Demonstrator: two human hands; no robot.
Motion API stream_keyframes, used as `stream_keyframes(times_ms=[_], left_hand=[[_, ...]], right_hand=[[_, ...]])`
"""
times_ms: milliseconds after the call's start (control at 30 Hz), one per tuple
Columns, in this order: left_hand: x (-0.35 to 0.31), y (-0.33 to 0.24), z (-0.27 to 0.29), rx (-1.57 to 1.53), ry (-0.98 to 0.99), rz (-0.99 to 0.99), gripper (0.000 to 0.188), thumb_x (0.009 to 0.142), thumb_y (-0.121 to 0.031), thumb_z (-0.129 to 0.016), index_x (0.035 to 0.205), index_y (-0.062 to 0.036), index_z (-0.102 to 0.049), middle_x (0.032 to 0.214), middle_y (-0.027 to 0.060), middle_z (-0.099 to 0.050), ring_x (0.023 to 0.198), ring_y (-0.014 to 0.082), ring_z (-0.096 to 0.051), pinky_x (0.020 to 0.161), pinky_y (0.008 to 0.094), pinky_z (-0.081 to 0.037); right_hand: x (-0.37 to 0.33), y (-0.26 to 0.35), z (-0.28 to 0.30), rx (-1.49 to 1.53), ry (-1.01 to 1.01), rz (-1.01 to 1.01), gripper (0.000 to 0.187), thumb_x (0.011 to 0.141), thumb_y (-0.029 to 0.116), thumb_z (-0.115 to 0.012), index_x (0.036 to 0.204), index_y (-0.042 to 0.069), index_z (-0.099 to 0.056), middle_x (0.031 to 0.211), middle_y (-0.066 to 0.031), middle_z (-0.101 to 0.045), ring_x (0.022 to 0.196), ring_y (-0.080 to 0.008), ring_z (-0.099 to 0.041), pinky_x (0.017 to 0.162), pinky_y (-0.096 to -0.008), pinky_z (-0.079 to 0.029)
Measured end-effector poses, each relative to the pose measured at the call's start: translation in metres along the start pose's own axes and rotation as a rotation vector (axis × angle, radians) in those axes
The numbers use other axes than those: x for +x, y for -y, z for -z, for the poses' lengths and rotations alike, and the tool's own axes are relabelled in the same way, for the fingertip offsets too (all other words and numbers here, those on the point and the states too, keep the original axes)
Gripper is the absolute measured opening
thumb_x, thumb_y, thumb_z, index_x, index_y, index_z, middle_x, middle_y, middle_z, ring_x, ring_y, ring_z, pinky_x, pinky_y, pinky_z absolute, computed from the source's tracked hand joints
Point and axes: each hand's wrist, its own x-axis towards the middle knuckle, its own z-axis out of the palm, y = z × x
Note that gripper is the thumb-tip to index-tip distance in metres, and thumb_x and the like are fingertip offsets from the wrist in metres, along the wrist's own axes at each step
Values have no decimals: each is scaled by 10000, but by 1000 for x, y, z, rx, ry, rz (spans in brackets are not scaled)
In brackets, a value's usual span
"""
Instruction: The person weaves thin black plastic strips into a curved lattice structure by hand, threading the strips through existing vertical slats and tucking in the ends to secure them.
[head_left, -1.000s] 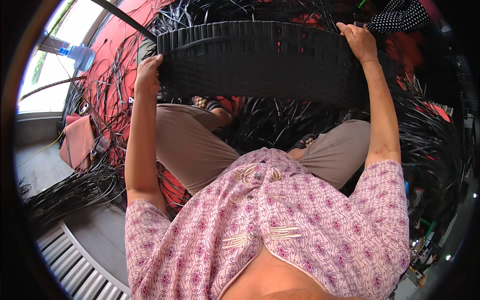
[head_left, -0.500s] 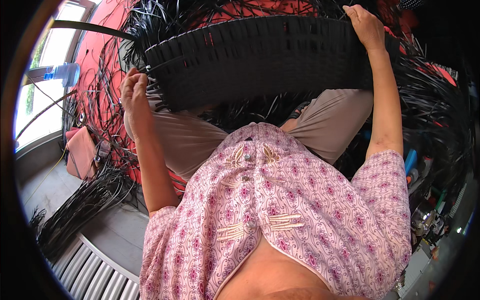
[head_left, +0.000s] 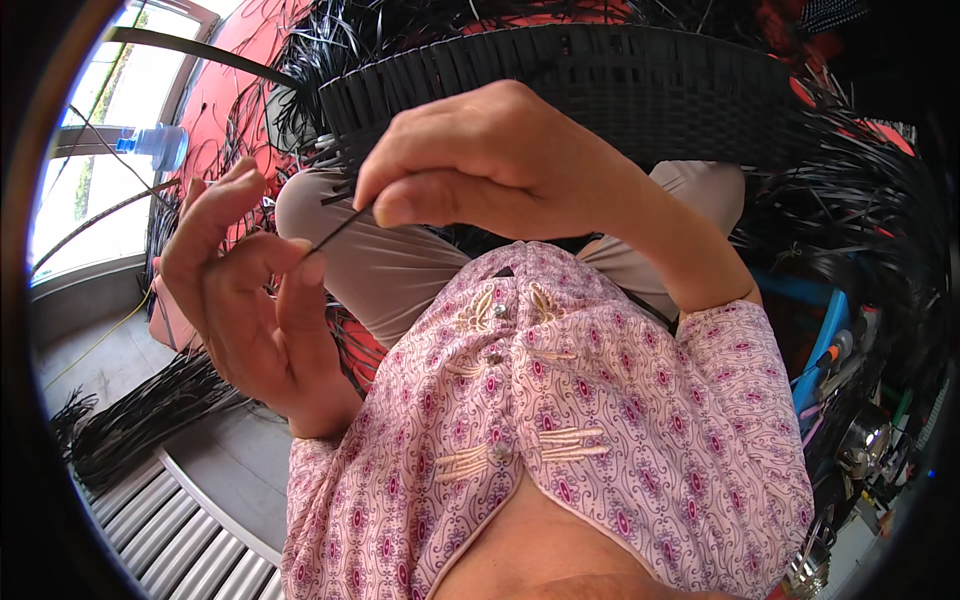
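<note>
A thin black strip (head_left: 338, 232) stretches across the short gap between my two hands. My left hand (head_left: 250, 300) pinches its lower end between thumb and forefinger, the other fingers raised. My right hand (head_left: 490, 160) is bent over from the right, thumb and fingertips closed on the strip's upper end. Both hands are lifted close above my lap. Behind them a black woven panel (head_left: 640, 100) with a curved upper edge lies across my knees. My right hand and wrist hide part of it.
Loose black strips (head_left: 850, 220) lie heaped around me over a red covering (head_left: 225, 85). A bundle of strips (head_left: 150, 410) rests at the left near a white slatted surface (head_left: 190, 530). At the right are a blue tray (head_left: 825, 340) and shiny metal bowls (head_left: 862, 445). A clear blue bottle (head_left: 165, 147) stands by the window.
My right hand has let go of the panel's upper right edge and come left to the strip. My left hand has come away from the panel's left end, nearer to me.
</note>
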Motion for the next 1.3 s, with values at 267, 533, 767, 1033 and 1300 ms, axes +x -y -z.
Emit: stream_keyframes(times_ms=[267,533,767,1033,1300], left_hand=[[-4,-9,-3,-296,217,-391,165,829,-213,-694,833,-83,-591,1152,148,-598,1085,329,-627,1044,579,-427],[-37,10,-159,-553,552,-58,732,797,-141,-762,1449,-63,-440,1486,164,-406,1324,362,-452,1064,444,-414],[-62,7,-231,-439,666,-234,687,782,-160,-764,1394,-15,-486,1477,179,-397,1361,321,-407,1120,425,-345],[-57,23,-214,-570,267,60,238,839,-21,-702,1075,-45,-687,1038,110,-683,956,243,-668,797,326,-535],[-21,93,-240,-217,244,378,188,911,-198,-640,976,-43,-722,929,114,-722,841,272,-715,762,383,-551]], right_hand=[[-55,69,7,-177,-66,-97,123,871,160,-722,906,44,-703,681,-75,-595,579,-237,-607,488,-341,-459],[-96,84,34,-61,-499,-444,158,917,105,-693,964,-45,-709,704,-47,-645,550,-61,-541,480,-198,-398],[-89,16,53,-38,-617,-704,212,961,177,-659,971,-26,-720,631,5,-566,527,-32,-489,472,-190,-373],[-96,-93,66,-319,-494,-876,210,941,222,-665,941,33,-757,635,26,-583,530,-30,-478,494,-200,-382],[-87,-109,63,-535,-408,-965,243,909,283,-681,918,55,-765,620,-15,-631,555,-68,-564,534,-247,-453]])
